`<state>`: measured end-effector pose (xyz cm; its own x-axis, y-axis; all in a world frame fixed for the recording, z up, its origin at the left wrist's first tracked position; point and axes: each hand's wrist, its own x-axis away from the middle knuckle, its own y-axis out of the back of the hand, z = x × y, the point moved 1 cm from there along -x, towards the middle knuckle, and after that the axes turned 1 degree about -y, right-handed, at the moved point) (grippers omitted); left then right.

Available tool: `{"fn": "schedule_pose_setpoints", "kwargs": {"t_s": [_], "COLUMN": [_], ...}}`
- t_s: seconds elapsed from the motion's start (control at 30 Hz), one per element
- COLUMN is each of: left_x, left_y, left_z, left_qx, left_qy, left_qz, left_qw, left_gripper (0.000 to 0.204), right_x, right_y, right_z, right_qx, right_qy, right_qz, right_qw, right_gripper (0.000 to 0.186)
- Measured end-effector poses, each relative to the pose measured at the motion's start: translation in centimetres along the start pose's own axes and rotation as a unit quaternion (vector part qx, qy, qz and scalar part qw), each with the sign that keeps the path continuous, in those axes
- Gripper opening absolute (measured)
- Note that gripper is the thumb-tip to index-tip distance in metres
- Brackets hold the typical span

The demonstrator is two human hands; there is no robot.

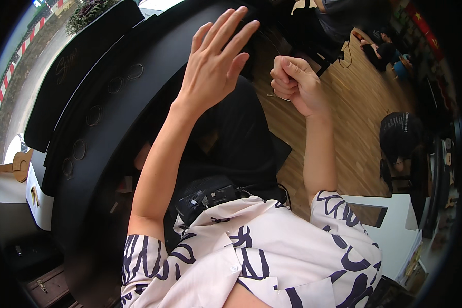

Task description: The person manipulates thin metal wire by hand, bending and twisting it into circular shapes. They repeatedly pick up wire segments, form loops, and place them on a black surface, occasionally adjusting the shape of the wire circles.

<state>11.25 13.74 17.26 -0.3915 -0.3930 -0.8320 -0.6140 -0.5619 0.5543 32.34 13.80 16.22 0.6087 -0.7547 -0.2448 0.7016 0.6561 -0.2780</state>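
Head view: my right hand (299,84) is curled closed on a thin wire (280,96), held off the right edge of the bench (113,123), above the wooden floor (344,128). My left hand (213,59) is raised with fingers spread, apparently empty. Five coils (84,149) lie in a row nearer the bench's left edge. I judge the wire very light, springy and rather slick, easily kinked; I'd pinch it near an end, thumb against forefinger, and avoid bending it sharply.
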Motion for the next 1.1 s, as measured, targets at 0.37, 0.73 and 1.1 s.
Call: {"fn": "schedule_pose_setpoints", "kwargs": {"t_s": [0.37,0.73,1.1], "left_x": [0.9,5.4,11.8], "left_y": [-2.0,-0.6,0.3], "left_z": [0.0,0.3,1.0], "left_qx": [0.176,-0.017,0.079], "left_qy": [0.106,0.128,0.206], "left_qz": [-0.04,0.053,0.179], "left_qw": [0.978,0.99,0.959], "left_gripper": [0.006,0.005,0.014], "right_x": [5.4,-1.2,-4.4], "right_y": [1.6,-2.8,-4.0], "right_z": [-1.7,-3.3,-10.8], "right_qx": [-0.038,0.0,-0.09], "right_qy": [-0.079,-0.027,-0.039], "right_qz": [0.032,-0.048,-0.058], "right_qw": [0.996,0.998,0.993], "right_gripper": [0.047,0.03,0.043]}}
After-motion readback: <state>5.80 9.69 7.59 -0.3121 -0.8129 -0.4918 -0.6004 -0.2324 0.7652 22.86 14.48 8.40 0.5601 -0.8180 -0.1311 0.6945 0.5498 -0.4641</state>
